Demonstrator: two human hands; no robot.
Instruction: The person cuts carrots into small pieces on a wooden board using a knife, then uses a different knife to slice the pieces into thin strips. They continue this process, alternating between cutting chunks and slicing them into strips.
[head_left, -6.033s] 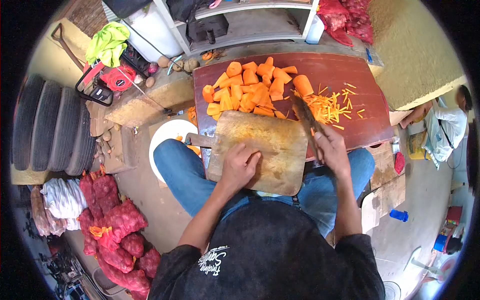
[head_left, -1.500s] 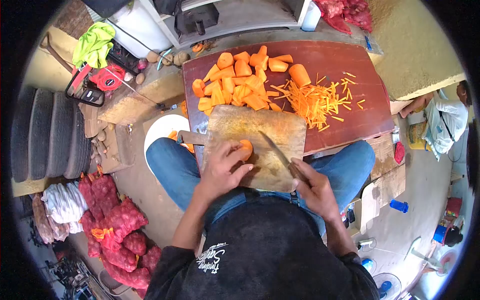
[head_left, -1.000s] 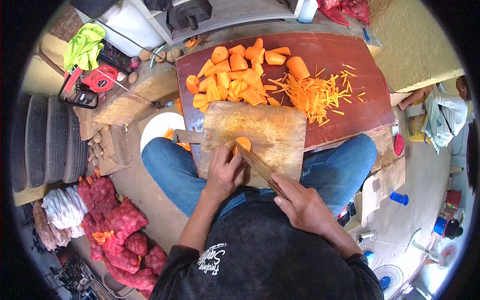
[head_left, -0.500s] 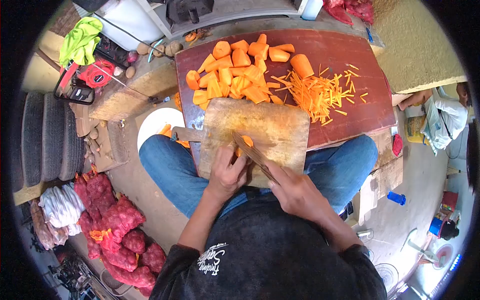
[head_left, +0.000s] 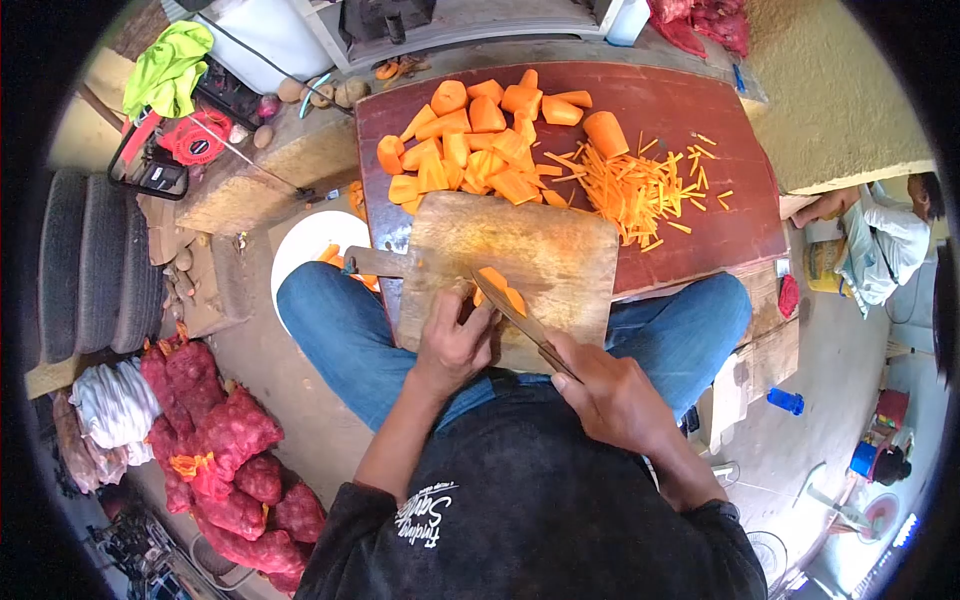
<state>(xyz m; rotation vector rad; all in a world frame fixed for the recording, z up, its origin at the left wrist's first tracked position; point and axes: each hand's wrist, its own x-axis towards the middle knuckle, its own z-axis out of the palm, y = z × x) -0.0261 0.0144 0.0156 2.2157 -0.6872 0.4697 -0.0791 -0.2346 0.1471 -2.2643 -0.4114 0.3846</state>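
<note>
My right hand (head_left: pixel 615 392) grips a knife (head_left: pixel 530 325), its blade slanting up and left over the wooden cutting board (head_left: pixel 570 235). Orange carrot pieces (head_left: pixel 512 299) show along the blade. My left hand (head_left: pixel 452 340) is closed at the carrot, fingers curled beside the blade; the part under the fingers is hidden. The board rests against the near edge of a dark red table (head_left: pixel 715 245), over my lap. Beyond it lie a heap of peeled carrot chunks (head_left: pixel 455 150) and a pile of thin carrot sticks (head_left: pixel 635 200).
A white bucket (head_left: pixel 290 245) with carrot in it stands by my left knee. Red mesh sacks (head_left: pixel 235 450) lie on the floor at left, below stacked tyres (head_left: pixel 100 265). Another person (head_left: pixel 880 240) sits at far right, and a blue object (head_left: pixel 785 401) lies on the floor.
The knife and my right hand have shifted slightly right and down, and more cut carrot shows along the blade. My left hand stays nearly in place. The view has shifted slightly.
</note>
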